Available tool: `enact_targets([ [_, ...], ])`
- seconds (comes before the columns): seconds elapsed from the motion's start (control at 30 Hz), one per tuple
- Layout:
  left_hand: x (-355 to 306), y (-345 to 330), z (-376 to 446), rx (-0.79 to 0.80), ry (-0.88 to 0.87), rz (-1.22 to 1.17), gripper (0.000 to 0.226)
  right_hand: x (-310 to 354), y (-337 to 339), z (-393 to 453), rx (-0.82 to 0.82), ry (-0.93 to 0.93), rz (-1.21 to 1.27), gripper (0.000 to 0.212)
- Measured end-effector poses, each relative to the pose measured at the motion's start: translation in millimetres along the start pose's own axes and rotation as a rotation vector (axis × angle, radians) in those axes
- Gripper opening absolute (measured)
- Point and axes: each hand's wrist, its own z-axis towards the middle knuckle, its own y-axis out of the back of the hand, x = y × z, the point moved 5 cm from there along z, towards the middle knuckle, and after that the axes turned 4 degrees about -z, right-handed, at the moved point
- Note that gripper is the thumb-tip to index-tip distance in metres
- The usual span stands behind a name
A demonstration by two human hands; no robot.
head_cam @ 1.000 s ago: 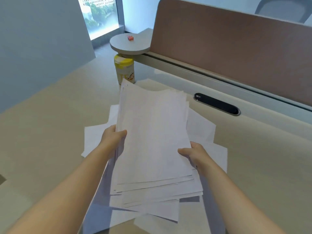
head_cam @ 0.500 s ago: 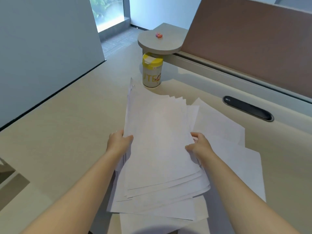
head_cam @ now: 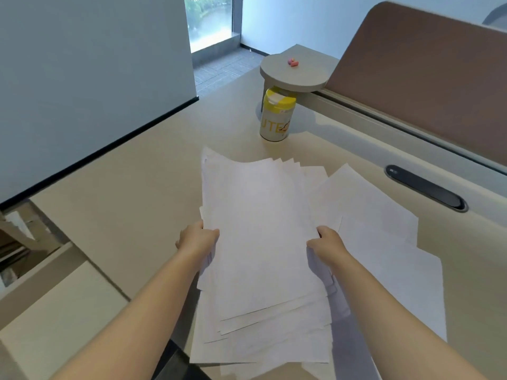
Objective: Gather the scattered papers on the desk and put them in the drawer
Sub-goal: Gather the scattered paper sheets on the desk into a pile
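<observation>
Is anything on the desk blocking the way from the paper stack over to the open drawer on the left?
Nothing visible. The paper stack is held by both hands; the desk toward the open drawer at left is bare.

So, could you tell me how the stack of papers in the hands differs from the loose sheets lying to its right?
The stack of papers is gripped at its sides by the left hand and right hand; the loose sheets lie flat on the desk, untouched. The stack is many sheets with fanned edges; the loose sheets look like only a few, spread out. Both are plain white paper.
</observation>
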Motion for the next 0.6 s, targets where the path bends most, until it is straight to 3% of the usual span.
enact_targets([
  [0.1,0.7,-0.9,-7.3,0.018,0.019,-0.028,0.034,1.6,-5.8,-3.2,0.014,-0.018,0.065,0.015],
  [0.2,3.2,-1.0,-5.5,0.048,0.012,-0.049,0.034,7.9,-9.3,-9.6,0.035,0.011,0.154,0.016],
  [0.3,-4.0,1.8,-8.9,0.066,-0.001,-0.095,0.028,16.3,-3.1,-21.9,-0.016,0.104,0.245,0.043],
  [0.37,-14.2,2.5,-12.8,0.067,-0.034,-0.118,0.026,17.3,5.8,-29.9,-0.051,0.118,0.378,0.050],
  [0.47,-36.9,-7.9,-22.0,0.110,-0.158,-0.096,0.022,9.4,23.6,-35.0,-0.015,0.077,0.683,0.031],
  [0.6,-59.0,-51.5,-31.7,0.293,-0.212,-0.026,0.015,-18.6,57.0,-39.3,-0.041,-0.008,0.732,0.021],
])
